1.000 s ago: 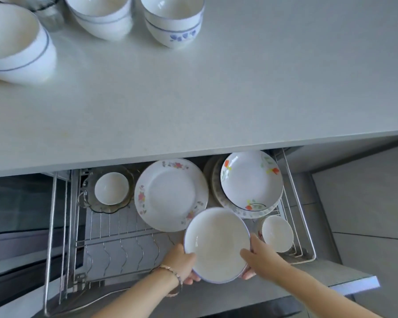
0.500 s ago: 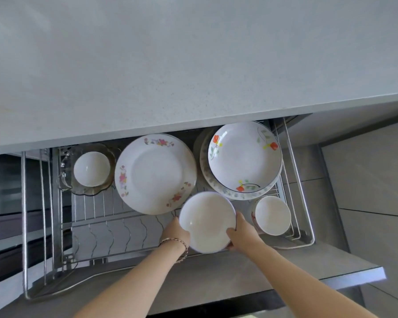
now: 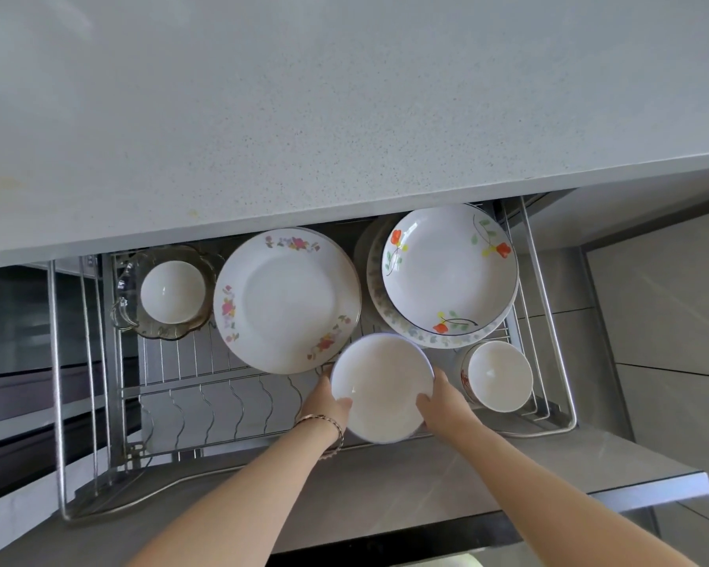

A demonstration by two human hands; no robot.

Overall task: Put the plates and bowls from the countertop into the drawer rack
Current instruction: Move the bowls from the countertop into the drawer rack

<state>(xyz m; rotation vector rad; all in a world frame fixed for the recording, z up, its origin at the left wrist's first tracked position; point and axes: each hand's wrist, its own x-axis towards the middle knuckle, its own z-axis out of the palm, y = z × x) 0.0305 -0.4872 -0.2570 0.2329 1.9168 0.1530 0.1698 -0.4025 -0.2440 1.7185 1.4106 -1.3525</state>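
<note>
A white bowl (image 3: 381, 384) with a blue rim sits low in the front of the wire drawer rack (image 3: 99, 362). My left hand (image 3: 326, 403) grips its left rim, thumb over the edge. My right hand (image 3: 443, 401) grips its right rim. Behind it lie a floral plate (image 3: 287, 300) and a stack of plates topped by an orange-flowered deep plate (image 3: 449, 268). A small white bowl (image 3: 499, 375) stands to the right. Another small white bowl (image 3: 173, 291) sits in a glass dish (image 3: 205, 259) at the back left.
The speckled grey countertop (image 3: 344, 116) overhangs the back of the drawer; the part in view holds nothing. Wavy wire dividers (image 3: 205, 411) fill the rack's front left. The drawer front panel (image 3: 426, 484) runs below my forearms. A tiled floor (image 3: 672, 321) lies to the right.
Both hands have lowered the white bowl into the front of the rack. My view tilted down, so the bowls on the countertop have left the frame.
</note>
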